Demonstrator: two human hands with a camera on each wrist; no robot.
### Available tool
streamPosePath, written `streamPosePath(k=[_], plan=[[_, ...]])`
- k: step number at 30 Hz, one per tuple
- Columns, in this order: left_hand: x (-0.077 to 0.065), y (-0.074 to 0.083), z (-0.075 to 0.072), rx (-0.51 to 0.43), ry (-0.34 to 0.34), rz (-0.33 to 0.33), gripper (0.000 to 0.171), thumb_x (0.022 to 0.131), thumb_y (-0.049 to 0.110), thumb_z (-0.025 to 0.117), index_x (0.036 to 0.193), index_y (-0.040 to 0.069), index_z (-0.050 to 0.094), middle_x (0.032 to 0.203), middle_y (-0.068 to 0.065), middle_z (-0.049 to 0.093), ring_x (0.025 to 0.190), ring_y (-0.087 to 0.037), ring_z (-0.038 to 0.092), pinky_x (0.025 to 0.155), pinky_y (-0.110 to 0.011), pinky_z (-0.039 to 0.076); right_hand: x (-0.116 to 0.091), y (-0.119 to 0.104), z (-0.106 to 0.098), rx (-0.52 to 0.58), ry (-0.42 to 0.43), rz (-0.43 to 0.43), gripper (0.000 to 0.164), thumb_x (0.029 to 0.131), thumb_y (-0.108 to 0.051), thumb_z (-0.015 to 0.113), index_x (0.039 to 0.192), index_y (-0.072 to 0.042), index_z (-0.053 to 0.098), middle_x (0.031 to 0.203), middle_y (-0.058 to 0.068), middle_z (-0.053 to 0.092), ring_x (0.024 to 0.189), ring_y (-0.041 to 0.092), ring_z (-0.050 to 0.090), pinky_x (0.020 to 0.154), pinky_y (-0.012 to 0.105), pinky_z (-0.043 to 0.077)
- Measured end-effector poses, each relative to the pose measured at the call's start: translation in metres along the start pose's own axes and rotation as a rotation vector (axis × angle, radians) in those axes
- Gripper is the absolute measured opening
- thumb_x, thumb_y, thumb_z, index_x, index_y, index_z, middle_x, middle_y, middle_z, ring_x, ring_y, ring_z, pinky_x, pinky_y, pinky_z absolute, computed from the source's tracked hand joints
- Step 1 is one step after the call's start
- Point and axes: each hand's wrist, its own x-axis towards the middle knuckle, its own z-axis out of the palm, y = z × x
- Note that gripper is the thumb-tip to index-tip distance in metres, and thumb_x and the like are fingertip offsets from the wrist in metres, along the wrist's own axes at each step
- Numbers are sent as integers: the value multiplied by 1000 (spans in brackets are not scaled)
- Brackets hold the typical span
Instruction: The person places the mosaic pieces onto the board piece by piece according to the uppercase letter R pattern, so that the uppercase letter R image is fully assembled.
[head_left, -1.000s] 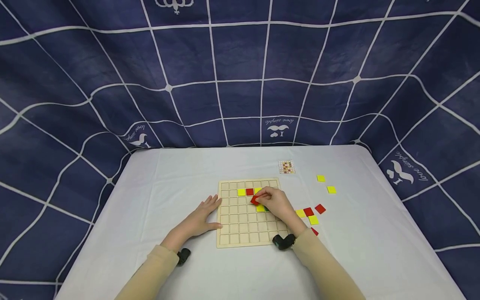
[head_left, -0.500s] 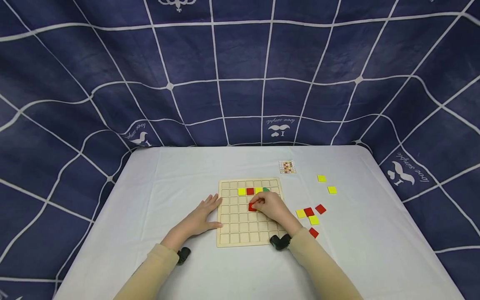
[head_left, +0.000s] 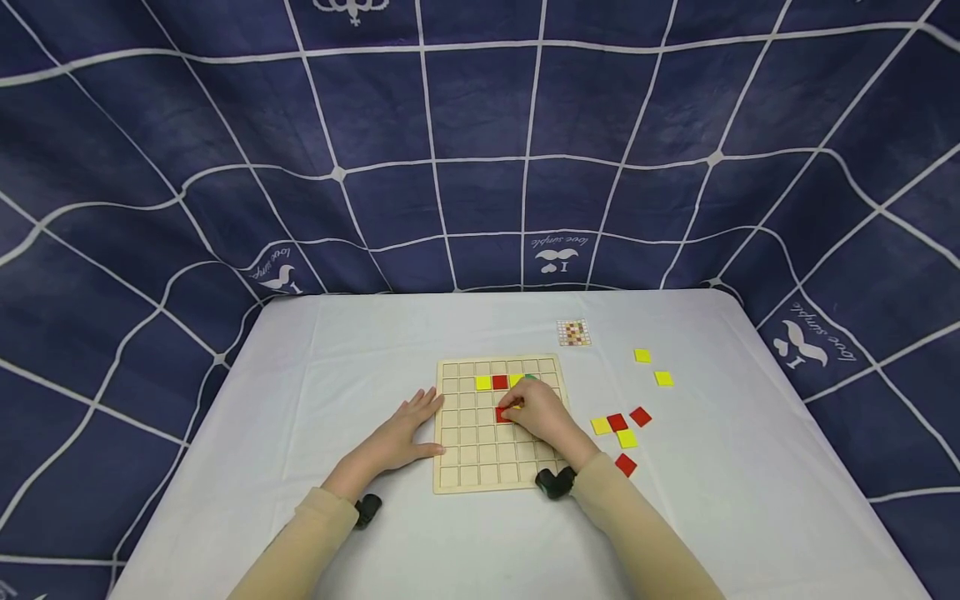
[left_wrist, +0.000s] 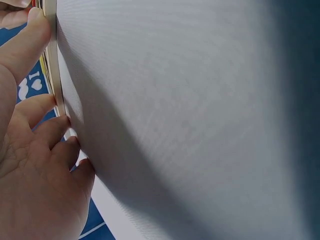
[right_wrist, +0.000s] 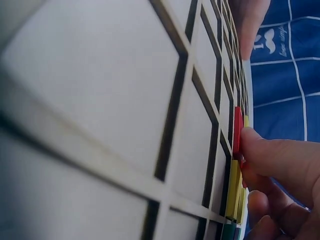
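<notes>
A light wooden grid board [head_left: 468, 477] lies on the white table. My right hand [head_left: 542, 410] is over it, thumb and index finger at a red square tile [head_left: 502, 415] that sits at a cell in the board's middle. In the right wrist view the thumb tip meets the face of that red tile [right_wrist: 237, 132], beside a yellow tile [right_wrist: 233, 190]. One row up in the head view are a yellow tile [head_left: 483, 383], a red tile and another yellow one, with a green piece partly hidden by the hand. My left hand [head_left: 397, 437] has spread fingers touching the board's left edge.
Right of the board lie several loose red and yellow tiles [head_left: 627, 439], with two yellow tiles [head_left: 663, 378] farther back. A small printed pattern card [head_left: 573, 332] is behind the board. A dark blue curtain [head_left: 480, 200] surrounds the table.
My right hand has brought the red tile down and slightly toward me, from tilted above the board to flat at a cell. The left hand has stayed at the board's edge.
</notes>
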Motion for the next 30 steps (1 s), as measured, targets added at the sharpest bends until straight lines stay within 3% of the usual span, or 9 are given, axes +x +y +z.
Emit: streamPosePath(k=[8, 18, 30], plan=[[1, -2, 1, 4, 5, -7, 90, 82, 38, 77, 154, 8, 32, 164, -10, 19, 154, -32, 10, 125, -52, 14, -4, 1, -5, 80, 5, 44, 10, 86, -15, 77, 95, -14, 77, 89, -3, 65, 78, 11, 54, 71, 25, 47], [0, 0, -2, 1, 1, -20, 90, 82, 37, 78, 154, 9, 32, 165, -10, 18, 154, -32, 10, 125, -52, 14, -17, 25, -38, 201, 40, 185, 18, 91, -21, 71, 106, -13, 75, 96, 1, 71, 80, 13, 59, 72, 24, 49], [1, -2, 0, -1, -3, -5, 90, 83, 37, 77, 155, 9, 31, 165, -10, 18, 154, -31, 10, 125, -50, 13, -44, 68, -74, 171, 57, 263, 22, 93, -21, 68, 111, -9, 71, 100, 8, 71, 78, 16, 59, 65, 26, 50]])
